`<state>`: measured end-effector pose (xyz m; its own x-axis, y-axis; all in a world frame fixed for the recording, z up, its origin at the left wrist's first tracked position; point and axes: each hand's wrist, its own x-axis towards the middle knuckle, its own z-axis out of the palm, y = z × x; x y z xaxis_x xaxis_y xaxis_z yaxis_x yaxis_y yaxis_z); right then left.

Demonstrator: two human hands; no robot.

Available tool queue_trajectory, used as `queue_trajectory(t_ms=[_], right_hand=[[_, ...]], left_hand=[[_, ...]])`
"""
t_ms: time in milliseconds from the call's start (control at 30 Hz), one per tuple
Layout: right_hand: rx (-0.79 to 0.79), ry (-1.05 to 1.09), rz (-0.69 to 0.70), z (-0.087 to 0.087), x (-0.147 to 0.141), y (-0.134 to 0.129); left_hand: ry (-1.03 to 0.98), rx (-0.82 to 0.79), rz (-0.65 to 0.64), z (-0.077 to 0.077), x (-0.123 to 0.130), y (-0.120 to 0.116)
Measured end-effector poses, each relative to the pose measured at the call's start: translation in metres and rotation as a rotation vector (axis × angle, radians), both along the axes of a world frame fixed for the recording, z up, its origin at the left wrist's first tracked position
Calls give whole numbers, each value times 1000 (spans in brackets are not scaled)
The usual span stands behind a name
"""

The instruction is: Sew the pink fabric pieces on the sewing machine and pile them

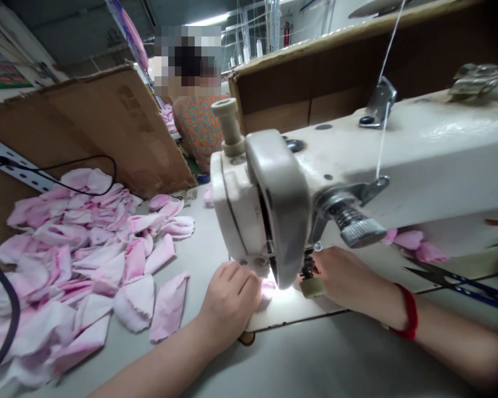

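Note:
A white sewing machine point(419, 171) stands across the table, its needle area lit by a small lamp. My left hand point(231, 298) is left of the needle, fingers curled down on a small pink fabric piece point(267, 289) that shows at its fingertips. My right hand point(336, 276), with a red band at the wrist, is behind and right of the presser area; its fingertips are partly hidden by the machine head, and what they hold cannot be made out.
A heap of pink and white fabric pieces point(95, 260) covers the table's left side. Dark scissors point(456, 281) lie at the right near more pink fabric point(429, 251). Cardboard panels point(95, 127) stand behind. A person point(199, 127) sits beyond; a black cable hangs at left.

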<state>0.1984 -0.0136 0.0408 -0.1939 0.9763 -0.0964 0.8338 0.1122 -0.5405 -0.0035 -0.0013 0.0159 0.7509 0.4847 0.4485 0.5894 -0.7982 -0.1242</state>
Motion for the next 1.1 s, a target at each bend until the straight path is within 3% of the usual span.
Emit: queue_trajectory(t_ms=[367,767,967,1100], right_hand=[[67,-291,79,-9,-9,-5],[143,-288,59,-2,-4,-2],[76,-310,88,-8,-7,-4],[128,-356,63,-6,-8,-6]], left_hand=[[-14,-125,-15,4,3,1],[-98,-53,108,-4,1,5],[-68,-84,82,2,4,-3],[-19,-99,83,2,2,-2]])
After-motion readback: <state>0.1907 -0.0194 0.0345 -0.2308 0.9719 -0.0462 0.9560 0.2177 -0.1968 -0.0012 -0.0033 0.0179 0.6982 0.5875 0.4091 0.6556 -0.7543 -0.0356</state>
